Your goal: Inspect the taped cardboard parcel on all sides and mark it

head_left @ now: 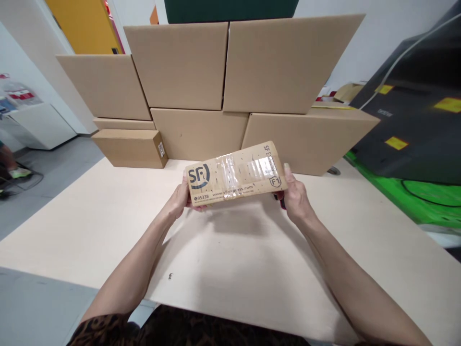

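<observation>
A taped cardboard box (pixel 237 173) with black "SF" print is held up above the table, its right end tilted higher. My left hand (pixel 180 198) grips its left end, thumb on the near side and fingers curling underneath. At the right end my right hand (pixel 296 196) clasps the box with its thumb along the edge. A small dark and red object (pixel 280 199) shows under the box by my right fingers; most of it is hidden, so its kind is unclear.
Large plain cardboard boxes (pixel 180 67) stand stacked along the back of the pale table (pixel 230 269). A smaller brown box (pixel 129 148) sits at the back left. To the right is a large black object (pixel 414 110) with yellow stickers. A person's foot (pixel 19 172) shows at far left.
</observation>
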Tool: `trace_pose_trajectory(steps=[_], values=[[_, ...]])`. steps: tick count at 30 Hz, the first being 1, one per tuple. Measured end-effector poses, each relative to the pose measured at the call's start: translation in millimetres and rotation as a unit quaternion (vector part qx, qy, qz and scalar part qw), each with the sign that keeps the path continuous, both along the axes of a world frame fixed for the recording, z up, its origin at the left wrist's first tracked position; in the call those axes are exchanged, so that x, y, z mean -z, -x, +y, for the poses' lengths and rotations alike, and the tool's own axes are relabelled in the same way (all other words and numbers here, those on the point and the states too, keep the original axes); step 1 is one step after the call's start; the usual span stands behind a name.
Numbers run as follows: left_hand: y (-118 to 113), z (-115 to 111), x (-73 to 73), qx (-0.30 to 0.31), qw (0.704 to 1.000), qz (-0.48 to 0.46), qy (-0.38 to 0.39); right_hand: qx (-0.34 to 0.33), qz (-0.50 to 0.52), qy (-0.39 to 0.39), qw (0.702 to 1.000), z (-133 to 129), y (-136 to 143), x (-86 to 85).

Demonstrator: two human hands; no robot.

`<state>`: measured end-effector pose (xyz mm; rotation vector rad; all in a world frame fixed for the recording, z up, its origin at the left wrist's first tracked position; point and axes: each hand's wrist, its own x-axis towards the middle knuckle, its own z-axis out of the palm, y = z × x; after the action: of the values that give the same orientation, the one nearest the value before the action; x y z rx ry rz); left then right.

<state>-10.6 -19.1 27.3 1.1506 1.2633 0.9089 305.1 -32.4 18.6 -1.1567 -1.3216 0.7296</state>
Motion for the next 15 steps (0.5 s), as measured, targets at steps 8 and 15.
trace_pose_trajectory(steps=[8, 15], values=[[-0.3, -9.9, -4.1, -0.020, 0.978, 0.129, -0.164, -0.016, 0.292, 0.157, 0.943, 26.3, 6.6, 30.7], [-4.6, -16.8, -0.5, -0.045, 0.946, 0.171, -0.273, -0.061, 0.359, 0.187, 0.912, 36.1, 6.3, 52.6]])
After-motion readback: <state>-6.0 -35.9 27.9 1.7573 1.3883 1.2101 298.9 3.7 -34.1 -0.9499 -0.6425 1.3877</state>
